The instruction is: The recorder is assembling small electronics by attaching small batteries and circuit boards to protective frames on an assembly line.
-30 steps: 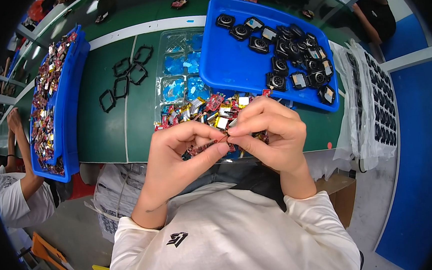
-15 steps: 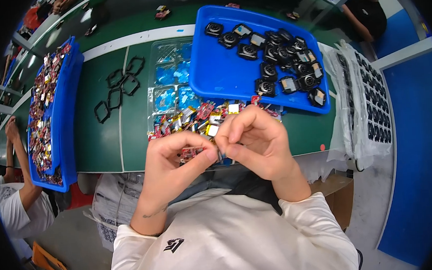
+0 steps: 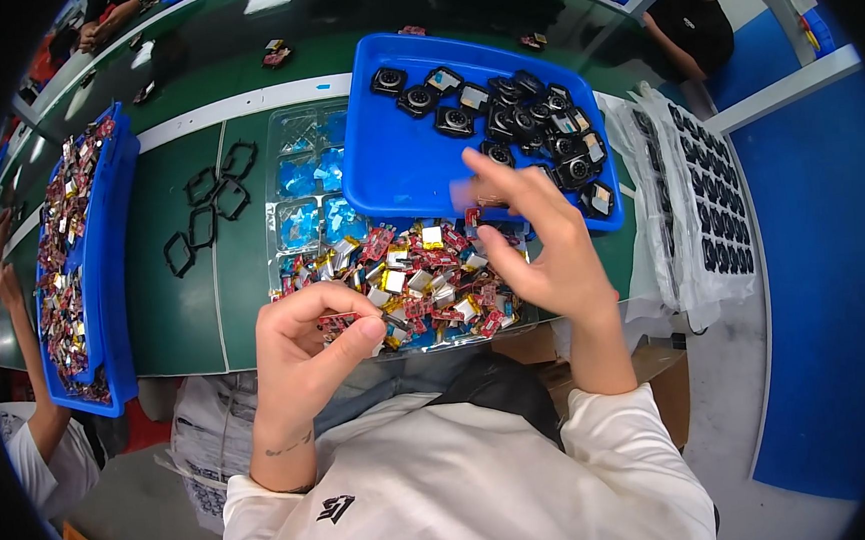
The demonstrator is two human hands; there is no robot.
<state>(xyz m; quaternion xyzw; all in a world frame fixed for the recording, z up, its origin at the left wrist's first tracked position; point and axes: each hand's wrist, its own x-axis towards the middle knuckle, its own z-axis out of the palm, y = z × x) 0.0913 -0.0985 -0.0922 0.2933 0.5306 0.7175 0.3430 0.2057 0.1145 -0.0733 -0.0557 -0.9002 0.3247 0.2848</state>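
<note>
My left hand (image 3: 317,343) pinches a small red circuit board (image 3: 338,323) between thumb and fingers at the near edge of the bench. My right hand (image 3: 541,247) is up beside the near rim of the blue tray (image 3: 375,164), its fingers apart and partly smeared by motion. Below and between the hands lies a heap of red boards and silver battery cells with yellow tape (image 3: 424,291). It covers the near part of a clear plastic tray (image 3: 292,129), whose far compartments hold blue film pieces. Black round-faced housings (image 3: 512,122) crowd the right half of the blue tray.
Several black frames (image 3: 205,226) lie on the green bench to the left. A blue bin (image 3: 110,252) full of boards stands farther left, by another person's arms (image 3: 15,299). Trays of black parts in white wrap (image 3: 713,190) lie at right. Another person (image 3: 696,26) is at far right.
My hands have parted. The right has moved away from the left, up toward the blue tray, and its fingers have spread. The left keeps its pinch on the circuit board, and the view has shifted.
</note>
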